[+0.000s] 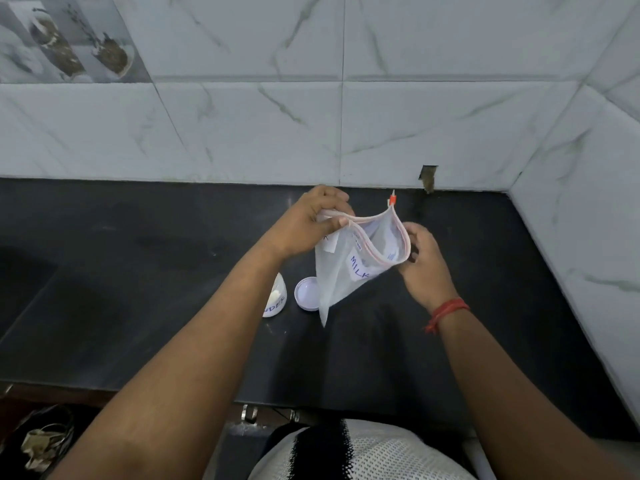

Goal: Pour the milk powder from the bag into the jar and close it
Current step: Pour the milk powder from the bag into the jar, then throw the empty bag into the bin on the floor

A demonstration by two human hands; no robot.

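Bag (349,268) held by hands | black counter (138,271) | white marble-tile wall (415,98)

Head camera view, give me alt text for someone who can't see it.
Two hands hold a zip bag open above a black counter: left hand, right hand. A jar and its lid sit below.

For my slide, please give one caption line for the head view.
Both hands, left hand and right hand, hold the bag open above jar and lid.
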